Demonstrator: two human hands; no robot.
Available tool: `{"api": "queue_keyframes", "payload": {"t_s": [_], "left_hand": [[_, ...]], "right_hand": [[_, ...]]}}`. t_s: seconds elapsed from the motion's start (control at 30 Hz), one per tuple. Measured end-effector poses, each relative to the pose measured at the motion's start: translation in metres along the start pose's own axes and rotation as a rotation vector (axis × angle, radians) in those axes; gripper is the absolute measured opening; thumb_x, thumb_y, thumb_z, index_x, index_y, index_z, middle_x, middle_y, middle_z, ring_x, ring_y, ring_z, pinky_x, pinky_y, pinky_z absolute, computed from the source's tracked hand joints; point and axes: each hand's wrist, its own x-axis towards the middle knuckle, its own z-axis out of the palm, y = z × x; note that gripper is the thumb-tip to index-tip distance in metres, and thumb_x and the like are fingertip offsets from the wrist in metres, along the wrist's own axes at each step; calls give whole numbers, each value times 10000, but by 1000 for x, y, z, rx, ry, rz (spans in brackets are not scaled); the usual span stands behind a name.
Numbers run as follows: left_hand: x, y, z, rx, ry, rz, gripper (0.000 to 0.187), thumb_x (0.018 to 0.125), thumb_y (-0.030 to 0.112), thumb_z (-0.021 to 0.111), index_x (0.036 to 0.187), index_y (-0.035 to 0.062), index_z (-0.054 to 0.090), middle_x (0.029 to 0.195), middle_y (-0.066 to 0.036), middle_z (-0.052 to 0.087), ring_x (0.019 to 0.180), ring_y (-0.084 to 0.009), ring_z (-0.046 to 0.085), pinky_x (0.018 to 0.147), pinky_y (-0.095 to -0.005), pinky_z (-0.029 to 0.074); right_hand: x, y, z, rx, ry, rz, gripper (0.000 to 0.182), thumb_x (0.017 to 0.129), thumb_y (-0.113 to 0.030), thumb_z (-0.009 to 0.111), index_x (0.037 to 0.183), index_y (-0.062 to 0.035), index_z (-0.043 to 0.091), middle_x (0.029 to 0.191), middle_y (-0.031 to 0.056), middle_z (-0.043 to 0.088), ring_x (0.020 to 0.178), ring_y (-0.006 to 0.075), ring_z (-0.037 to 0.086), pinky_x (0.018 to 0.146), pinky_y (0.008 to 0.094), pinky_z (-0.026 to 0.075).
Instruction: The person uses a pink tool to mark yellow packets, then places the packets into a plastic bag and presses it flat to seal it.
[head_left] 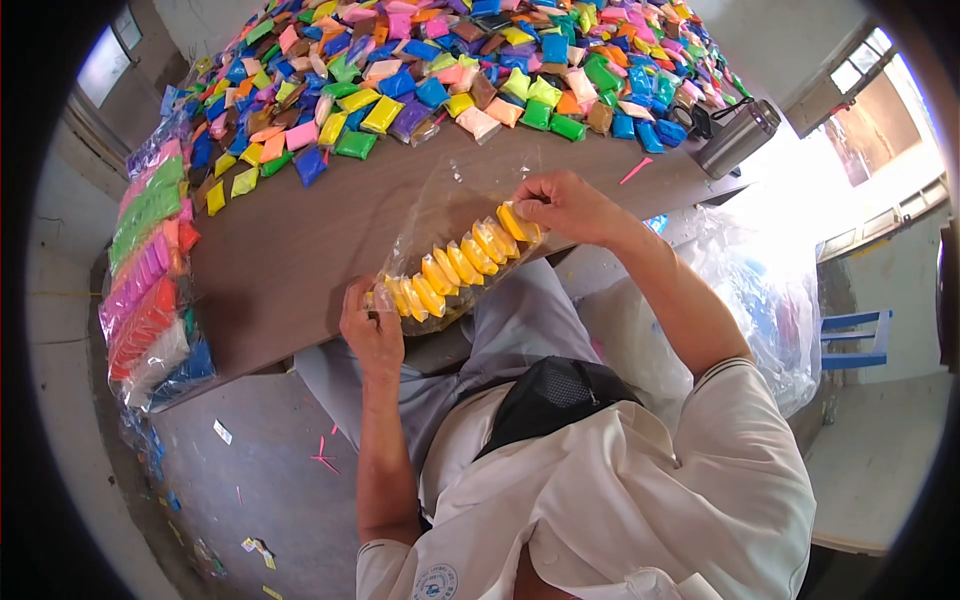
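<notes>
A clear plastic bag point(420, 235) with a row of small yellow packets point(455, 265) inside is stretched slantwise between my two hands, over the table's front edge and my lap. My left hand point(372, 325) pinches the lower left end of the bag, beside the last packets. At the upper right end, my right hand point(565, 207) has its fingers closed on the bag by the packet there. The packets stand side by side in a line. The upper part of the bag lies loose over the brown tabletop point(290, 250).
A large heap of colourful packets point(400, 80) covers the back of the table. Filled bags in rows point(150, 270) are stacked at the left edge. A steel flask point(738, 138) and a pink stick point(635, 170) lie at right. Clear plastic point(740, 290) hangs beside my right arm.
</notes>
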Motion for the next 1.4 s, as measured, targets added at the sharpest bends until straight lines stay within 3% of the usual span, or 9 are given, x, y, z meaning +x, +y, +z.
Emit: {"api": "queue_keyframes", "payload": {"t_s": [0.27,0.53,0.73,0.83,0.93,1.03,1.13,1.23,1.4], "left_hand": [[12,6,-3,-1,-47,-30,196,919,123,516,961,-33,627,903,-174,631,819,-334,611,763,-372,485],[49,-24,1,-321,43,-279,253,957,155,521,865,-42,651,782,-40,639,731,-97,558,689,-258,463],[43,-21,4,-272,87,-224,242,957,148,530,866,-37,656,782,-31,638,735,-87,556,689,-249,461],[40,-24,4,-252,92,-205,242,958,147,529,863,-37,655,780,-27,636,732,-84,553,685,-250,459],[40,-23,4,-240,96,-187,243,958,147,528,854,-35,651,772,-25,626,724,-85,546,676,-255,455],[40,-25,4,-241,88,-178,250,960,154,526,846,-34,645,760,-27,614,716,-90,541,666,-261,451],[40,-26,5,-228,86,-163,257,963,161,523,850,-39,638,752,-36,606,708,-98,537,660,-267,448],[41,-19,2,-196,70,-156,261,965,167,521,858,-44,632,751,-43,605,703,-104,535,657,-272,447],[40,-13,2,-178,80,-168,266,967,178,522,860,-43,627,747,-41,599,695,-104,522,649,-277,442]], "right_hand": [[7,-4,-5,237,2,95,183,912,-213,629,917,-36,673,737,-18,610,633,47,543,559,225,421],[29,5,1,327,13,98,164,951,-209,597,897,-61,644,687,-48,555,592,25,493,515,199,374],[33,5,-4,126,-31,136,151,859,-176,622,784,-50,658,686,-18,606,588,26,483,512,204,366],[31,3,-1,114,7,98,204,783,-208,617,729,-22,680,646,31,630,589,89,532,535,269,409],[33,9,1,-20,72,5,203,781,-205,610,807,-24,699,690,58,658,641,138,588,595,300,460],[34,7,1,-66,11,-23,242,846,-178,601,993,-6,686,806,47,667,743,103,593,674,280,483],[31,-6,2,-184,-37,-43,306,859,-216,581,1101,-54,674,943,94,680,847,153,619,744,314,494],[30,-30,-1,-378,-151,-92,364,877,-283,544,1164,-88,657,1036,134,673,941,226,629,808,359,494],[51,-6,2,-338,-204,-237,441,884,-400,538,1175,-91,655,1041,159,665,956,293,631,814,407,494]]}}
